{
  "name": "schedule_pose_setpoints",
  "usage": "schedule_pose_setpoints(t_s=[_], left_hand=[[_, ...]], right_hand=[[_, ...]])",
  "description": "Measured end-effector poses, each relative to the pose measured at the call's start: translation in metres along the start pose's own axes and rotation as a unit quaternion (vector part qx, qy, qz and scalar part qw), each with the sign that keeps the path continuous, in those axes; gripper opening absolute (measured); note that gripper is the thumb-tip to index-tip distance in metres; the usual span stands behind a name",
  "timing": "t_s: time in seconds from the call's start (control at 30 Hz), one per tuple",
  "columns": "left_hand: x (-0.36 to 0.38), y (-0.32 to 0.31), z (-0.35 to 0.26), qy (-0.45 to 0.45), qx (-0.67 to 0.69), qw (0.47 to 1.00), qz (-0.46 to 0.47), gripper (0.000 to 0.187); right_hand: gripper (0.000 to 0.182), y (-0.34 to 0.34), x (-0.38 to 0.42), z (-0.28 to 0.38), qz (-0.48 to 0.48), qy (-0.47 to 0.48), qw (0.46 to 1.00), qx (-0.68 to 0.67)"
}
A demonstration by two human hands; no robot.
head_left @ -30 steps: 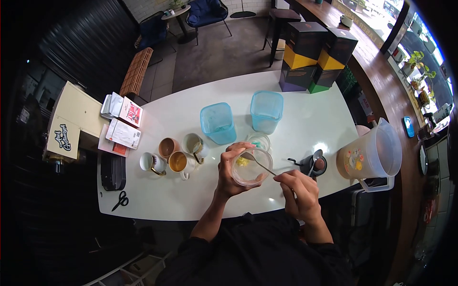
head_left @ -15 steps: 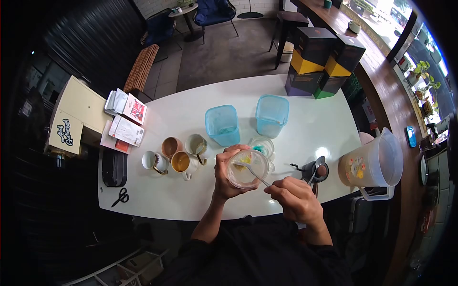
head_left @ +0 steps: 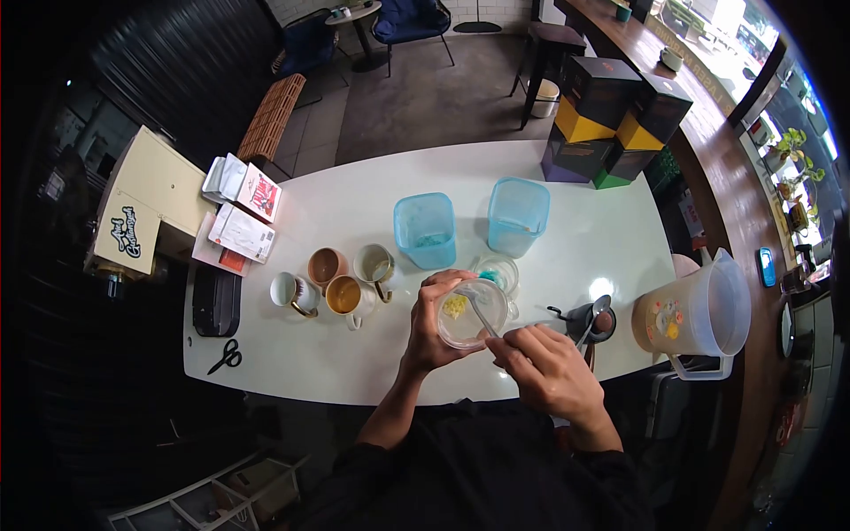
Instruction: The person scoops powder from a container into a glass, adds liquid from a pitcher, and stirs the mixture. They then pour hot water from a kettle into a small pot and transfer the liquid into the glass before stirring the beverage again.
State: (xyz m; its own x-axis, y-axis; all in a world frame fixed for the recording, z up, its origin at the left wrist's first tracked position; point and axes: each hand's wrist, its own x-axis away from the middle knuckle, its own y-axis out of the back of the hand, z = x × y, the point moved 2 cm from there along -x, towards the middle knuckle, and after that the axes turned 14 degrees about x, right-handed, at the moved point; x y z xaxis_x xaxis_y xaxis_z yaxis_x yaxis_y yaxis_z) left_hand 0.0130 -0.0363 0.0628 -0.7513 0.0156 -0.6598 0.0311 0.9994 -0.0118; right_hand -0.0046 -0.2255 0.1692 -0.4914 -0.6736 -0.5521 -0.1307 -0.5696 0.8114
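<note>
My left hand [head_left: 426, 326] is wrapped around a clear round plastic tub [head_left: 467, 334], which is tilted so its mouth faces me. A small heap of yellow bits [head_left: 455, 306] lies inside, toward the left. Pinched in my right hand [head_left: 556, 373] is a metal spoon [head_left: 483, 319], its head inside the tub and to the right of the yellow bits. Just beyond the tub, a second clear container [head_left: 508, 279] with blue-green stuff in it is partly hidden. Two translucent blue containers [head_left: 425, 226] [head_left: 519, 212] stand farther back.
Several cups [head_left: 343, 299] cluster at left, near black scissors [head_left: 230, 356] and paper packets [head_left: 241, 234]. At right are a small dark pot [head_left: 591, 320] with spoons and a large plastic pitcher [head_left: 691, 310]. Stacked boxes [head_left: 602, 119] occupy the white table's [head_left: 354, 190] far right corner.
The spoon's head has moved off the yellow bits, rightward and toward the tub's far side. My left hand still holds the tub. The whole view has shifted slightly.
</note>
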Motion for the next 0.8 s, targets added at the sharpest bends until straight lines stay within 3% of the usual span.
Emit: schedule_pose_setpoints(t_s=[0.2, 0.3, 0.37, 0.5, 0.63, 0.8], left_hand=[[0.001, 0.0, 0.005, -0.019, -0.051, 0.998, 0.013, 0.082], [0.001, -0.001, 0.01, -0.03, -0.022, 0.999, 0.01, 0.083], [-0.002, -0.002, 0.007, -0.049, -0.024, 0.998, 0.019, 0.083], [0.001, -0.005, 0.01, -0.037, -0.017, 0.999, 0.022, 0.084], [0.001, -0.009, 0.012, -0.034, 0.006, 0.999, 0.017, 0.085], [0.003, -0.005, 0.009, -0.026, 0.015, 0.999, 0.016, 0.086]], right_hand=[[0.033, -0.006, 0.002, 0.002, 0.033, 0.046, 0.998, 0.042], [0.032, -0.01, 0.003, 0.003, 0.016, 0.037, 0.999, 0.0], [0.033, -0.01, 0.003, 0.002, -0.034, -0.031, 0.999, -0.029], [0.028, -0.009, 0.011, 0.0, -0.006, -0.093, 0.994, -0.061], [0.021, -0.016, 0.02, -0.004, -0.081, -0.222, 0.967, -0.093], [0.012, -0.029, 0.032, -0.005, -0.132, -0.316, 0.932, -0.121]])
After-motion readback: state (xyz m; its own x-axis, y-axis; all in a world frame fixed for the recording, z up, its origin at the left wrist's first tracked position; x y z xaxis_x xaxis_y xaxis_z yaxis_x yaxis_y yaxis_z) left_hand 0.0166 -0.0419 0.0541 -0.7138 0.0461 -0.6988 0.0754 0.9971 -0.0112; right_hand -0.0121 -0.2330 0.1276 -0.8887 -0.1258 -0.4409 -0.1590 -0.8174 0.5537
